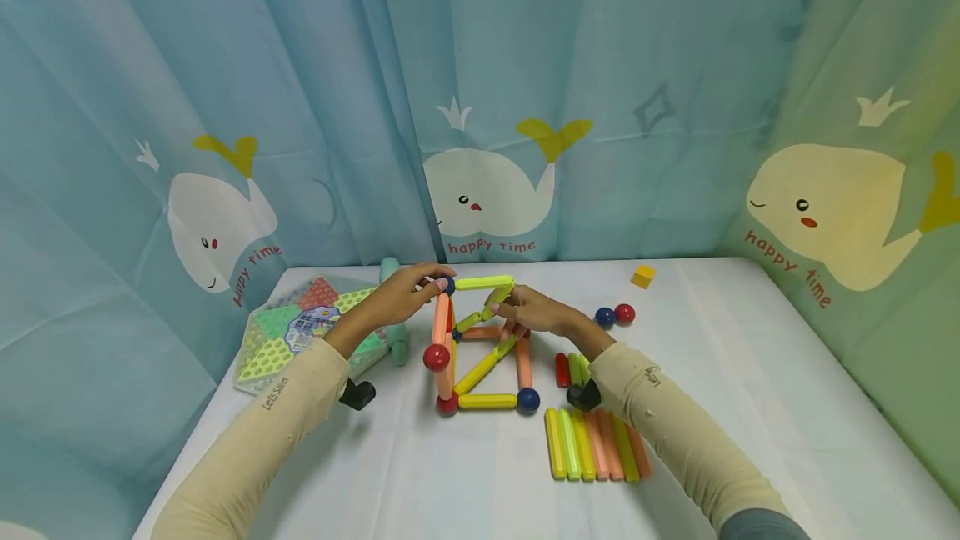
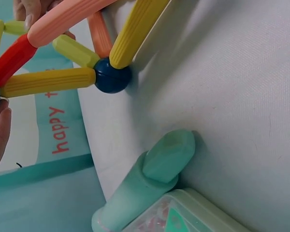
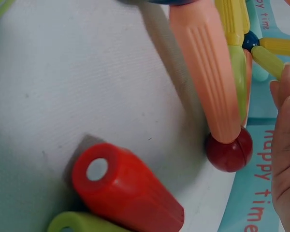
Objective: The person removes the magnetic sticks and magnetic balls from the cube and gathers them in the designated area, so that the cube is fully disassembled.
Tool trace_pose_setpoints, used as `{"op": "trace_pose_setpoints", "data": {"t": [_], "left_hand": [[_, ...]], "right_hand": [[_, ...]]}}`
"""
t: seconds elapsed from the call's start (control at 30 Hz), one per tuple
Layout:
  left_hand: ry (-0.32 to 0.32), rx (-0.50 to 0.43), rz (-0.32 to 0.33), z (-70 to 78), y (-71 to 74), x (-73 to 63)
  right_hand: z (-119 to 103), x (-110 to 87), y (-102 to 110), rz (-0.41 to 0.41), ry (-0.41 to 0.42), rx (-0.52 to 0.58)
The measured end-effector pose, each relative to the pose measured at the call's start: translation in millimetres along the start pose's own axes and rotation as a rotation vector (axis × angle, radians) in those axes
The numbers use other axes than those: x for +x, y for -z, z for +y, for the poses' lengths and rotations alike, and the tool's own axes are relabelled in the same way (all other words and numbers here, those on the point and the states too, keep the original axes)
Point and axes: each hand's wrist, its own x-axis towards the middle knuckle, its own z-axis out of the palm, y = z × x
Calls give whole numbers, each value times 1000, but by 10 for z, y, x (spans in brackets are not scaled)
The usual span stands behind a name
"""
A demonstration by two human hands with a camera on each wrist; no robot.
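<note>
A frame of magnetic sticks and balls stands on the table, with a red ball [image 1: 437, 357] and a blue ball [image 1: 528, 400] among its corners. My left hand [image 1: 403, 297] pinches the blue ball [image 1: 447, 284] at the upper corner, where a yellow-green stick [image 1: 483, 282] joins it. On the right side of the frame, my right hand [image 1: 538, 311] holds a green stick [image 1: 501, 294] between thumb and fingers. That hand's fingers [image 3: 286, 130] also show in the right wrist view, by a green stick [image 3: 270, 62]. In the left wrist view, fingertips [image 2: 0, 130] lie against the ball at the left edge.
Several loose sticks [image 1: 600, 444] lie in a row at front right, with a short red stick [image 1: 562, 370] behind. Further back are a blue ball [image 1: 604, 317], a red ball [image 1: 625, 313] and a yellow cube [image 1: 642, 276]. A clear box [image 1: 258, 348] with a teal handle [image 1: 397, 344] stands left.
</note>
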Motion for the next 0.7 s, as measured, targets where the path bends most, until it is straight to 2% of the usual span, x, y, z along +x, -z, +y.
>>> {"op": "trace_pose_setpoints", "data": {"t": [0.23, 0.37, 0.53, 0.7], "left_hand": [[2, 4, -3, 41, -5, -4], [9, -1, -7, 57, -6, -12], [-1, -6, -15, 38, 3, -14], [-4, -18, -20, 19, 30, -31]], "right_hand": [[75, -53, 29, 38, 1, 12], [84, -203, 95, 83, 28, -15], [69, -538, 240, 143, 7, -53], [163, -1023, 378, 166, -22, -77]]}}
